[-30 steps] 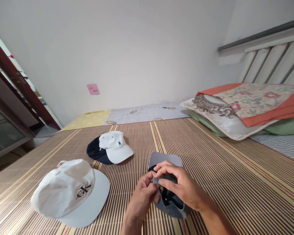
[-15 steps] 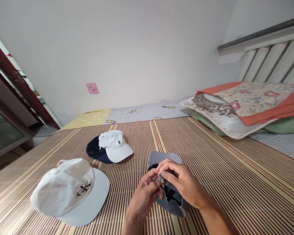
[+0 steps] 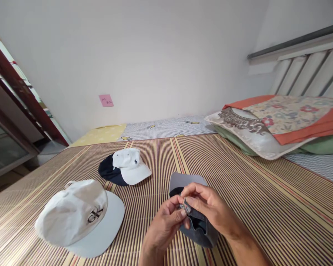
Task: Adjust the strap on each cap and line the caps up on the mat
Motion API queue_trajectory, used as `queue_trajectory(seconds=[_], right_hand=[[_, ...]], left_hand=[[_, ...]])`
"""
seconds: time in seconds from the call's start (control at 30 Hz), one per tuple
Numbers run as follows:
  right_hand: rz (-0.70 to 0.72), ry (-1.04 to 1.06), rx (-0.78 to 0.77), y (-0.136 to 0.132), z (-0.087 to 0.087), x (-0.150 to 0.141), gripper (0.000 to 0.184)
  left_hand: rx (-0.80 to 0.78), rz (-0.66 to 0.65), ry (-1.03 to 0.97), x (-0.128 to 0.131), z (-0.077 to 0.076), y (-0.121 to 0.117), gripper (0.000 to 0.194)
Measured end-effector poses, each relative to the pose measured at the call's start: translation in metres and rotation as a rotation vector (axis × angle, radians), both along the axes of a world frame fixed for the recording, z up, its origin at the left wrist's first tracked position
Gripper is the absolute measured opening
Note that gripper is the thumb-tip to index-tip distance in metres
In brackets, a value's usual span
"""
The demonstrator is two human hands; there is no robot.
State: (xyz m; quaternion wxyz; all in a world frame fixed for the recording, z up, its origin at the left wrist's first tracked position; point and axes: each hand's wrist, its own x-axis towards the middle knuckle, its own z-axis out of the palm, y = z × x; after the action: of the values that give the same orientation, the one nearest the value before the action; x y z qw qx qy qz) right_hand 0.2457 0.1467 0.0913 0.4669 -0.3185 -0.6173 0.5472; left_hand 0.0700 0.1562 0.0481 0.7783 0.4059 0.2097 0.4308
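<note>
A grey baseball cap lies on the striped mat with its brim pointing away from me and its dark inside partly showing. Over it, my left hand is closed, its thumb and fingers pinching the cap's back strap at a small metal buckle. My right hand is also closed, gripping the strap just beside the buckle. Fingers cover part of the strap, so its end cannot be made out. Left of my hands rests a white cap with black "CK" letters. Beyond it, a smaller white cap overlaps a dark navy cap.
The striped bamboo mat covers the bed. Pillows with an orange floral cover are stacked at the far right, below a white slatted headboard. A pink note sticks to the wall. A yellow cloth lies along the wall.
Both hands have shifted slightly to the right with the strap, and more of the metal buckle shows between the fingers. The other caps stay where they were.
</note>
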Motion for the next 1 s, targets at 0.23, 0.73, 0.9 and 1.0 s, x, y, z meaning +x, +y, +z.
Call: queue_trajectory(seconds=[0.23, 0.73, 0.9, 1.0], right_hand=[[-0.16, -0.18, 0.157, 0.001, 0.005, -0.003, 0.012], [-0.449, -0.498, 0.377, -0.001, 0.007, -0.008, 0.013], [-0.477, -0.5, 0.482, 0.001, 0.002, -0.01, 0.015], [-0.491, -0.512, 0.537, 0.002, 0.0, -0.012, 0.015]], left_hand=[[0.032, 0.093, 0.0, 0.001, 0.002, 0.001, 0.034], [0.115, 0.266, 0.099, 0.004, 0.003, 0.004, 0.039], [0.117, 0.269, 0.071, 0.004, -0.004, 0.007, 0.041], [0.126, 0.294, 0.084, 0.005, -0.006, 0.007, 0.039]])
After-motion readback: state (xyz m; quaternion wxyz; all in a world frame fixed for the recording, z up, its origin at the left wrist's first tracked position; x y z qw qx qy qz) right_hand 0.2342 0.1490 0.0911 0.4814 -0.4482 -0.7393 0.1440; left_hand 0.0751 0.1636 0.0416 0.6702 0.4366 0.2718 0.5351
